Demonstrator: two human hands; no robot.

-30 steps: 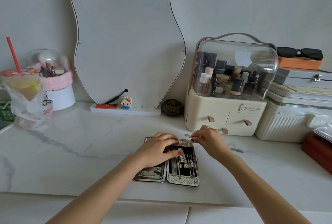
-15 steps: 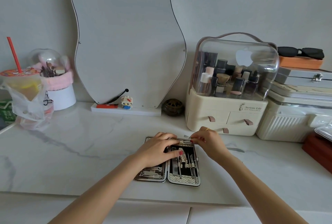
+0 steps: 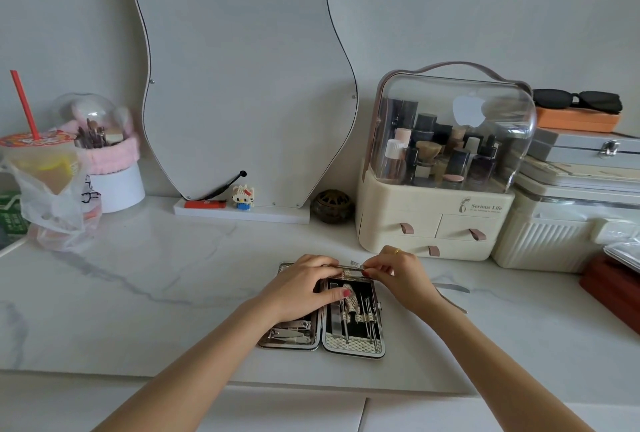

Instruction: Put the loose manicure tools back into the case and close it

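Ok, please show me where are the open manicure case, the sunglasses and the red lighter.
manicure case [image 3: 353, 345]: head view, on the woven lower edge of its right half.
sunglasses [image 3: 601, 103]: head view, on the right dark lens.
red lighter [image 3: 204, 204]: head view, on the middle of its body.
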